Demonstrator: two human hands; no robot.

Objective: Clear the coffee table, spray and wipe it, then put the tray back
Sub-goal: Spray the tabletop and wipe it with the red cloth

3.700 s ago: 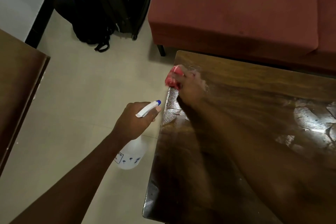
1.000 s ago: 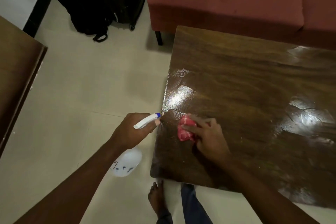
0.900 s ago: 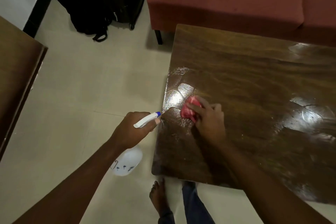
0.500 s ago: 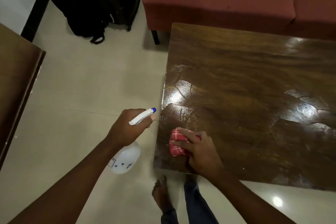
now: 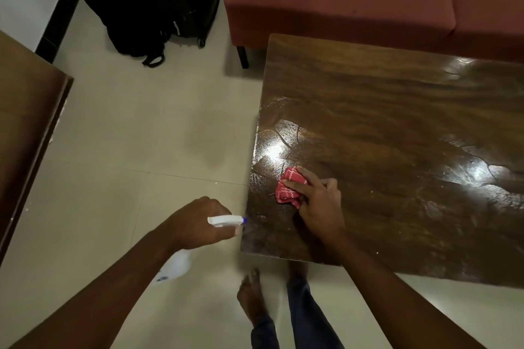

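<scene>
Pressing red cloth point(image 5: 289, 190) on wet surface point(image 5: 397, 122), right hand point(image 5: 319, 208) curls fingers over it; cloth now farther from near edge than half-second earlier. Left hand point(image 5: 195, 224) grips spray bottle point(image 5: 224, 220) beside surface's left edge, nearer its corner.

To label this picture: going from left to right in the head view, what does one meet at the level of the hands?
Brown wooden furniture → left hand gripping the spray bottle → red cloth → right hand.
</scene>
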